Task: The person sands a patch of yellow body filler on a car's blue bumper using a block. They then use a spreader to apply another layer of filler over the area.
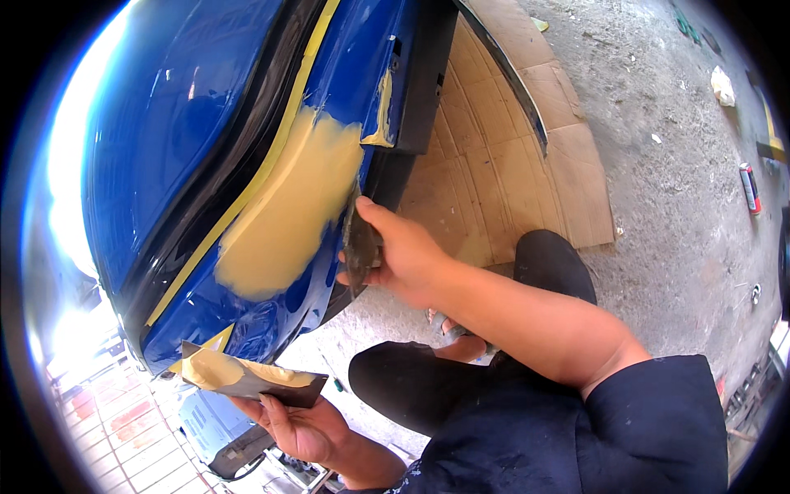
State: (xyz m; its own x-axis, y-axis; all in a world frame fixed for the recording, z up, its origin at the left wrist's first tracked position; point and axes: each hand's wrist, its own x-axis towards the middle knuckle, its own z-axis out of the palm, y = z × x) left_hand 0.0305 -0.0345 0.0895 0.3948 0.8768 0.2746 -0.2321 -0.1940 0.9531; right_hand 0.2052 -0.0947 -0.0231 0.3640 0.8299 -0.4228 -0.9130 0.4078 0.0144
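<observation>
Between right fingers point(375, 216), dark spreader point(359, 244)

The grey floor point(658, 214) bears flattened cardboard point(485, 173), a can point(750, 189) and a white scrap point(722, 86).

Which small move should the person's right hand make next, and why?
Perhaps draw the thin dark flat spreader in the right hand lightly along the uneven edge of the tan filler patch: the spreader is close to it, and the dark flat plate in the left hand carries tan paste.
</observation>
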